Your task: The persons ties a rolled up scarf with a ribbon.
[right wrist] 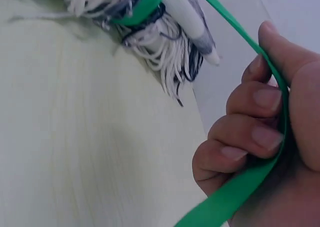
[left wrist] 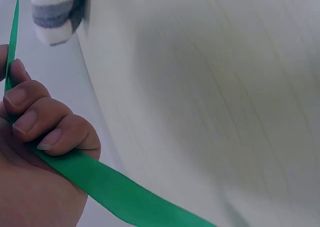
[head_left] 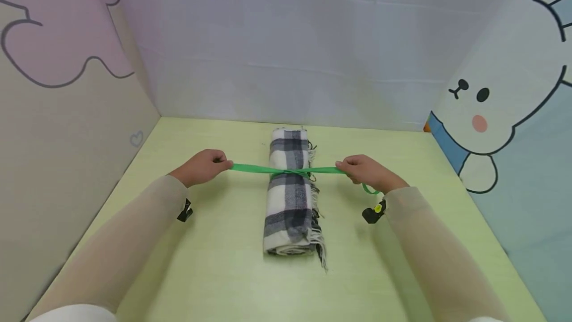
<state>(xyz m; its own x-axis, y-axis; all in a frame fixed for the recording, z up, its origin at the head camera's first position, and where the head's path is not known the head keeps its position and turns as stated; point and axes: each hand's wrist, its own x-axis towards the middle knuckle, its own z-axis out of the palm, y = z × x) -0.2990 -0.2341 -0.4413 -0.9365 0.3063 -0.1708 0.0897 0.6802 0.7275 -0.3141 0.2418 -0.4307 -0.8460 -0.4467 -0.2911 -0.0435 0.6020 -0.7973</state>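
Note:
A rolled plaid scarf (head_left: 286, 212) in grey and white lies lengthwise on the table, its fringe along the right side. Around its middle runs a green ribbon (head_left: 254, 168), crossed or knotted on top. The left hand (head_left: 203, 167) grips one end of the ribbon out to the left, fingers curled round it; in the left wrist view a tail of ribbon (left wrist: 120, 192) hangs past the palm. On the right, the right hand (head_left: 368, 172) holds the other end, and a loose tail (right wrist: 225, 199) leaves its palm. Both lengths stretch nearly straight from the scarf.
The pale yellow table (head_left: 223, 287) ends at a white back curtain (head_left: 286, 53). Side walls carry cartoon prints, with a rabbit (head_left: 505, 88) at right. Small black devices (head_left: 373, 212) sit at both wrists.

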